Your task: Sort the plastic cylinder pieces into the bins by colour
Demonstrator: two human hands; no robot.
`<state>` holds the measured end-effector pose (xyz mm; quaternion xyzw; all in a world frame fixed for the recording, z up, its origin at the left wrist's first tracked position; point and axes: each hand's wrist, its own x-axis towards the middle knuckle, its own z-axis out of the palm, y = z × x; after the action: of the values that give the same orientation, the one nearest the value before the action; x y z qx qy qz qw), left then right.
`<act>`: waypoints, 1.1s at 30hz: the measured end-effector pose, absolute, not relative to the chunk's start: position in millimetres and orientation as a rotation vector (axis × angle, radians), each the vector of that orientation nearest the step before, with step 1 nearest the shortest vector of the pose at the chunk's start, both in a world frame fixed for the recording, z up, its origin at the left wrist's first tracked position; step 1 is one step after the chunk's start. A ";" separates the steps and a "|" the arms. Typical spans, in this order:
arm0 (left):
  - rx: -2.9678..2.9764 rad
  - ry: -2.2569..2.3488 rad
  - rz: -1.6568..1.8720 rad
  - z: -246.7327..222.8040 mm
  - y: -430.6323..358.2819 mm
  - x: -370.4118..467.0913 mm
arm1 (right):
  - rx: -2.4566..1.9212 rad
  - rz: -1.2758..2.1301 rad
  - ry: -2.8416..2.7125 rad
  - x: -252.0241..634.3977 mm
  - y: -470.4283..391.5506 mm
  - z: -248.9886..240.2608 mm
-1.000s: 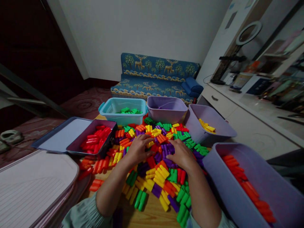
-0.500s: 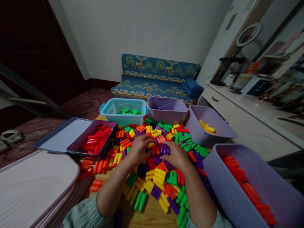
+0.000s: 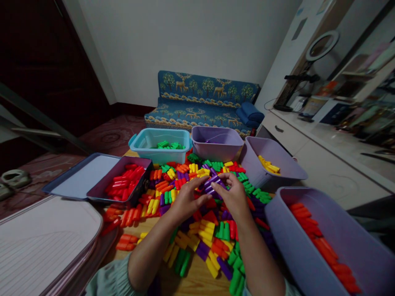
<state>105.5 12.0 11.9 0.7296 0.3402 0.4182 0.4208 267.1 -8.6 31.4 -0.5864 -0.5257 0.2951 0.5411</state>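
Observation:
Over the middle of the pile, my two hands hold a cluster of purple building blocks (image 3: 212, 186) shaped like joined tubes. My left hand (image 3: 187, 200) has its fingers and thumb closed around the left side of the cluster. On the other side, my right hand (image 3: 233, 197) grips it, with the thumb across the front. Fingers partly cover the blocks, so I cannot tell how many are held. Below and around lie loose blocks, among them yellow blocks (image 3: 206, 228), green blocks (image 3: 222, 231) and orange blocks (image 3: 220, 248).
A turquoise bin (image 3: 160, 155) with green blocks and a purple bin (image 3: 217, 151) stand at the back. To the right are lilac bins with yellow blocks (image 3: 269, 165) and orange-red blocks (image 3: 327, 250). An open case (image 3: 92, 193) at left holds red blocks.
Both hands have closed on purple blocks from the pile and lifted them slightly. The fingers were apart over the pile before. The bins have not moved.

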 end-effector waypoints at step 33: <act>1.101 0.879 0.962 24.3 21.4 89.4 | -1.153 0.965 -0.995 252.1 -6.2 21.1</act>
<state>89.4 21.4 24.3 0.4861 0.3882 0.4246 0.6578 252.1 -6.2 21.1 -0.5015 -0.4327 0.4197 0.6206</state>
